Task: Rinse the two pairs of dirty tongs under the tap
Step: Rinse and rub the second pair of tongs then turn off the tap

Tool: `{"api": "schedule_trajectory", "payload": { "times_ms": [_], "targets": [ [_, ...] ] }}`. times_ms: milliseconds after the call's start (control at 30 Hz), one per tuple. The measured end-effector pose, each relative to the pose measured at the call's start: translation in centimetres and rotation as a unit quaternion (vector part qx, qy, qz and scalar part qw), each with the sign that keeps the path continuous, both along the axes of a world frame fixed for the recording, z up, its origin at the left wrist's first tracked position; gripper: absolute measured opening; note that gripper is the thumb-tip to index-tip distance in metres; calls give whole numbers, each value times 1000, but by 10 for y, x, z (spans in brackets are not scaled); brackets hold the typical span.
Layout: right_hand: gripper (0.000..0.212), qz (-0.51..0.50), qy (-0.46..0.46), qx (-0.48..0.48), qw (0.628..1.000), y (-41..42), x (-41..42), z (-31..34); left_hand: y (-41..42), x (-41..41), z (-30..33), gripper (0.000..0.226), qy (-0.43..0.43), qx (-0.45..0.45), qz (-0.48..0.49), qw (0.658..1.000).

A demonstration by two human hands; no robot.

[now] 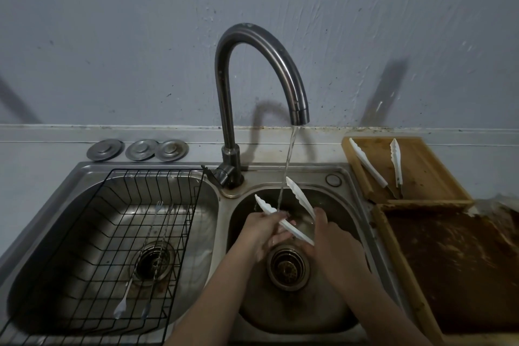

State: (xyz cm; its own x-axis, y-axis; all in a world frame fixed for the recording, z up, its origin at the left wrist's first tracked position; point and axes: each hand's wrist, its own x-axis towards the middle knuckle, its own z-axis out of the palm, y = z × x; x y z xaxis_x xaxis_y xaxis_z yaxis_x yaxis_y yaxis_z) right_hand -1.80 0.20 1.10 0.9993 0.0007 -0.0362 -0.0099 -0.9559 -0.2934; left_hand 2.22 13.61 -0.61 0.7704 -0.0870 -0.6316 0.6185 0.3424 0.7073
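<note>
Down in the right-hand sink basin (348, 233), just above the drain (288, 266), both hands are on one pair of white tongs (297, 196). The left hand (262, 233) has its fingers curled around the nearer arm of the tongs, palm turned up a little, fingertips wet. The right hand (328, 236) grips the hinge end, fingers wrapped over it; exactly how tightly they close, I cannot tell from this angle. The tongs' two arms splay apart in a V, tips pointing away toward the wall. The stream of water (288, 166) comes down between those arms and lands right at the left hand's fingers.

Left basin: a black wire rack (179, 236) with two long thin utensils (146, 258) lying in it.

Further back on the right, the second pair of tongs (396, 161) lies spread open on a wooden tray (424, 166), well apart from the sink. Behind it all, the curved tap (261, 45) is running.
</note>
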Motion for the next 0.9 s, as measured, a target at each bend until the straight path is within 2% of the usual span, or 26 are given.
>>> {"api": "schedule_trajectory", "payload": {
  "times_ms": [100,167,333,367,467,633,833,900],
  "targets": [
    [71,3,-15,-22,1000,1,0,2,-3,6,1,34,19,-34,68,997],
    [70,2,-18,-22,1000,0,2,2,-3,8,0,35,20,-41,84,995],
    [61,-9,-9,-27,1000,-8,6,1,-1,9,-1,5,-7,-49,39,998],
    [56,-10,-7,-28,1000,-10,6,3,-1,9,-2,5,-9,-40,37,998],
    [48,-4,1,-36,999,-15,6,6,3,12,-8,12,-15,-32,70,997],
    [49,16,7,-56,998,-23,8,8,7,14,-17,24,-2,-58,157,986],
    [57,3,-2,-50,999,-33,11,18,4,1,-12,54,0,-60,100,993],
    [57,-2,-7,-38,999,-36,11,23,3,0,-12,56,-8,-61,93,994]
  ]
}}
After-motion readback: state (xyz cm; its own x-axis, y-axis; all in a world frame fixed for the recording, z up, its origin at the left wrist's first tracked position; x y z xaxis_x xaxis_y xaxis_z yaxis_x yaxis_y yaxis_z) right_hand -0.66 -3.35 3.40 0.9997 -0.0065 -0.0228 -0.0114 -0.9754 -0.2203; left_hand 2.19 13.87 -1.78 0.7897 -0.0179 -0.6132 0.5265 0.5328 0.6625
